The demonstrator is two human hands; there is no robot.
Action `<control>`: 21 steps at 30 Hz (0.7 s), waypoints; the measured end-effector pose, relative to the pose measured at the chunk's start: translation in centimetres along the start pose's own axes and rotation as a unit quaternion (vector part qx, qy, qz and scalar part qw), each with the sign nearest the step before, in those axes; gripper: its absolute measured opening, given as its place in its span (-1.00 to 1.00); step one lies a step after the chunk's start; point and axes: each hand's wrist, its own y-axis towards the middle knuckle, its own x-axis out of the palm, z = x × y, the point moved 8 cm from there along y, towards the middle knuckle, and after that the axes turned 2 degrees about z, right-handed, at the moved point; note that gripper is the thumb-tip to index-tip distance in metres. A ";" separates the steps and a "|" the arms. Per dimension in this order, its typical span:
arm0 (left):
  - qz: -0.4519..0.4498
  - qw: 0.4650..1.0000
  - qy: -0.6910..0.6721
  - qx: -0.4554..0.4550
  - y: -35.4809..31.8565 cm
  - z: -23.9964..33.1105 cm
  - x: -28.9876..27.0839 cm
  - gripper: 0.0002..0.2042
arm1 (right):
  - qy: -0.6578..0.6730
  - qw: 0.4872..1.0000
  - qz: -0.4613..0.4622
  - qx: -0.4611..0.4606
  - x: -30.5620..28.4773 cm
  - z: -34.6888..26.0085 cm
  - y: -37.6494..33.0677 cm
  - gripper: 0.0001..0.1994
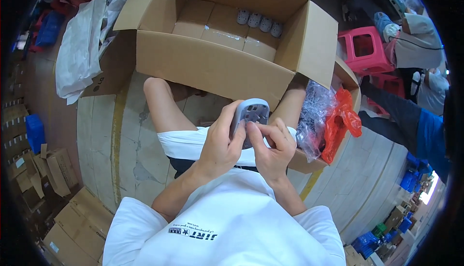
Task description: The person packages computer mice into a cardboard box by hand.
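In front of my lap, my left hand (218, 141) is wrapped round a grey plastic housing (250, 103) with a rounded end. Its hollow side faces up and to the right, showing darker inner parts. My right hand (273, 149) is closed, thumb and forefinger pinched at the inside of the housing near the left thumb. Whether a small part sits between those fingertips is hidden. Beyond my knees stands a large open cardboard box (208, 59). Several small grey pieces with holes (254, 20) stand in a row at its far right inside.
A carton on the right holds clear plastic wrap (314, 116) and a red plastic bag (344, 118). Pink stools (366, 48) and other people are farther right. White sheeting (79, 48) hangs over cardboard at left. Flattened cartons (79, 227) lie lower left.
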 end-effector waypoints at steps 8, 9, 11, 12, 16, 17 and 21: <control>0.029 0.998 0.021 0.047 -0.1 0.4 -0.1 -0.62 | 0.085 0.995 0.050 0.018 -0.9 1.9 0.7 -0.84; 0.026 0.998 0.030 0.046 -0.1 0.5 -0.1 -0.62 | 0.069 0.997 0.016 0.022 -0.4 1.8 0.9 -0.83; 0.019 0.998 0.050 0.045 -0.1 0.6 0.1 -0.62 | 0.040 0.997 -0.053 0.030 0.6 1.6 1.1 -0.80; 0.020 0.997 0.051 0.045 -0.1 0.6 0.0 -0.62 | 0.040 0.997 -0.053 0.030 0.5 1.5 1.1 -0.80; 0.009 0.994 0.084 0.075 -0.1 1.1 0.2 -0.61 | 0.090 0.982 -0.078 0.145 0.5 2.5 0.7 -0.80; 0.008 0.994 0.083 0.074 -0.1 1.2 0.1 -0.61 | 0.089 0.982 -0.078 0.145 0.4 2.4 0.8 -0.80; -0.020 0.996 0.073 0.043 -0.1 1.3 -0.1 -0.60 | 0.133 0.969 -0.108 0.176 0.3 2.4 1.0 -0.81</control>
